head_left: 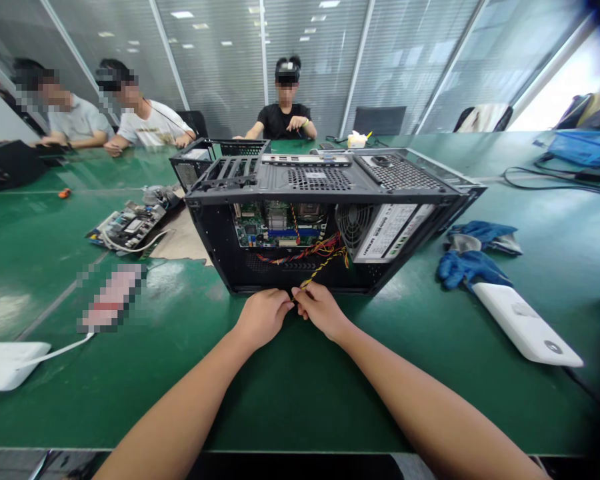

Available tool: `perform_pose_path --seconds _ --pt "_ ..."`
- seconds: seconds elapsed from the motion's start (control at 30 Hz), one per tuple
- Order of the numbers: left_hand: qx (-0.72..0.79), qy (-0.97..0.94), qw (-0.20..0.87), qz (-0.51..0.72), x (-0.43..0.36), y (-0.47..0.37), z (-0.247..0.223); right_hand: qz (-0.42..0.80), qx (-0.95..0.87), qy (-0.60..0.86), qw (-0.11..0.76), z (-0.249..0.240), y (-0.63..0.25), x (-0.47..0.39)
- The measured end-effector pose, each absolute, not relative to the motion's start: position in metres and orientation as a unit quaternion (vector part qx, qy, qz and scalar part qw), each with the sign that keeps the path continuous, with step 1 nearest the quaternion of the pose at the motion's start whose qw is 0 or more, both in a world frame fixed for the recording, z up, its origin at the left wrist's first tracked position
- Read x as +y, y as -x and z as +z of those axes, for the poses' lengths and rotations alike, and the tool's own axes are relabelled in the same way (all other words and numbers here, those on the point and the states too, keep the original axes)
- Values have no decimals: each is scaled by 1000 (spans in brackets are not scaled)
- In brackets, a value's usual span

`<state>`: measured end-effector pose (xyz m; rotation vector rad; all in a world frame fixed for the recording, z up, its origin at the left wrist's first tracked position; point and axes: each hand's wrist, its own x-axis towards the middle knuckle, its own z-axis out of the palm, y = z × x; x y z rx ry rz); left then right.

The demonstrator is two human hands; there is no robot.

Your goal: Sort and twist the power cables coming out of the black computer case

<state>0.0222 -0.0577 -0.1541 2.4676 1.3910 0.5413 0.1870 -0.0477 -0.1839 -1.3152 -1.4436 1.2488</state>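
An open black computer case (215,247) lies on the green table in front of me, its open side facing me. Inside it show a motherboard (280,230), a power supply (393,233) with a fan, and a bundle of coloured cables (305,250). A twisted yellow and black cable (323,265) runs out over the case's lower edge. My left hand (265,317) and my right hand (320,310) meet there, both closed in a pinch on this cable. Its end is hidden by my fingers.
Blue work gloves (473,263) and a white power bank (527,323) lie on the right. At left are a loose circuit board assembly (133,227), a blurred-out phone (113,298) and a white charging block (10,365). Several people sit across the table (300,393).
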Motion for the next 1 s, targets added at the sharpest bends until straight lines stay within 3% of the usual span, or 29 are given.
perform_pose_path --seconds 0.73,1.0 --pt "474 -848 131 197 -58 -22 -154 502 -559 519 407 -177 -186 -50" --pt "476 -843 135 212 -58 -21 -155 556 -495 489 455 -176 -185 -49"
